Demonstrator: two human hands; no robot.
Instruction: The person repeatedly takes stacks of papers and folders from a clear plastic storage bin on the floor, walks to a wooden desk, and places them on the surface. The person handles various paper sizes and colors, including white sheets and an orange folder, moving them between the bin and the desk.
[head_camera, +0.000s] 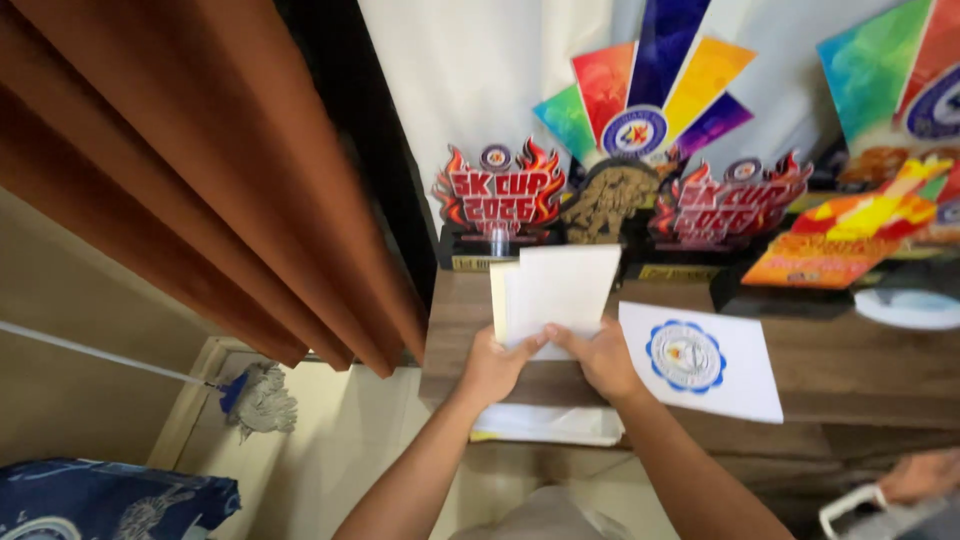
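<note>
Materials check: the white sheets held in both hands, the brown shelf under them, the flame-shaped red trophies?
White sheets: likely matte card, standing stiff. Brown shelf: wood or wood-look laminate, grain visible, low sheen. Flame-shaped red trophies: probably printed acrylic, glossy cut edges. Left hand and right hand grip the sheets.

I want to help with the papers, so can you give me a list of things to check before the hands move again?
1. Both hands on the papers: ok. The left hand and right hand grip the bottom edge of the white sheets.
2. Sheets lined up: not ok. One sheet sticks out on the left behind the front one.
3. Bare shelf to put them on: ok. The wooden shelf shows free wood.
4. Emblem paper out of the way: ok, it lies flat just right of the right hand.
5. Trophies safe: cannot tell how close the sheet tops are.
6. Paper pile below the hands steady: not ok. It hangs over the shelf's front edge.
</note>
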